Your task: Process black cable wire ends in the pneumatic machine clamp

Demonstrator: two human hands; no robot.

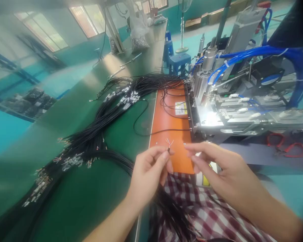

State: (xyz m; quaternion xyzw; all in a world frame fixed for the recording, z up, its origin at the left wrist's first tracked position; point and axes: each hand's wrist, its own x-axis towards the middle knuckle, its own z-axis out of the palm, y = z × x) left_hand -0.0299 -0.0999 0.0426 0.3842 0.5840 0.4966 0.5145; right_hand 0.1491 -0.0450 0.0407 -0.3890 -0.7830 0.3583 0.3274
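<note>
My left hand [148,169] pinches the end of a black cable [169,149] between thumb and fingers, with thin stripped wires fanned out above the fingertips. To its right, my right hand [217,164] is raised with thumb and fingers a little apart, and nothing shows between them. Both hands are over the near end of an orange panel [170,117]. More black cables [171,208] lie across the checkered cloth on my lap, below the hands.
A green table [121,134] on the left bears large bundles of black cables [91,131] with white connectors. At right stands a metal machine [217,114] with blue hoses [257,52]. Red-handled pliers [295,149] lie beside it. A blue stool [179,62] is behind.
</note>
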